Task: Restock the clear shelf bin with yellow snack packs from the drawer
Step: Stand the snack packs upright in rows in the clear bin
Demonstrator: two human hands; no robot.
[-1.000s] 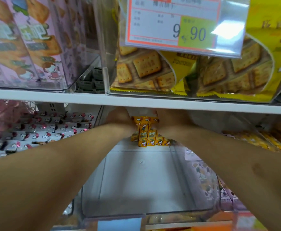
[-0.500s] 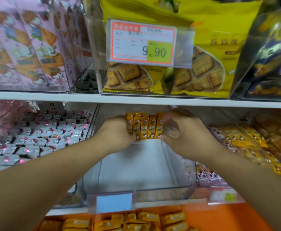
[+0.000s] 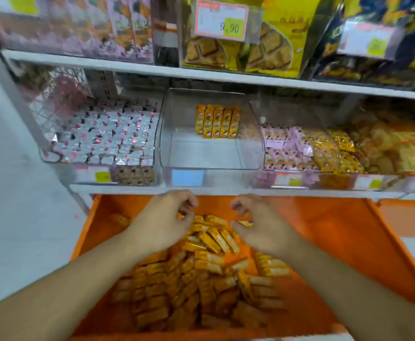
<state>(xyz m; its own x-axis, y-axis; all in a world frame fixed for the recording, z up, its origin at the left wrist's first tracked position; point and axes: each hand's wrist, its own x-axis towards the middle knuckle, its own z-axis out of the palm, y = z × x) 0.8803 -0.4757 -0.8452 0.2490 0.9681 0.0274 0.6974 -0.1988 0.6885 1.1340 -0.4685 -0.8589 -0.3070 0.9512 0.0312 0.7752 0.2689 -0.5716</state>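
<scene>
From the head camera, both hands hung over the open orange drawer (image 3: 349, 230), near its back edge. The left hand (image 3: 163, 221) and the right hand (image 3: 258, 225) each had loosely curled fingers and held nothing, just above the heap of yellow snack packs (image 3: 209, 267) that filled the drawer's middle and front. On the shelf above, the clear shelf bin (image 3: 211, 153) carried a row of five yellow packs (image 3: 217, 121) standing upright against its back wall. A bin of silver-wrapped sweets (image 3: 103, 134) sat just beside its left wall.
</scene>
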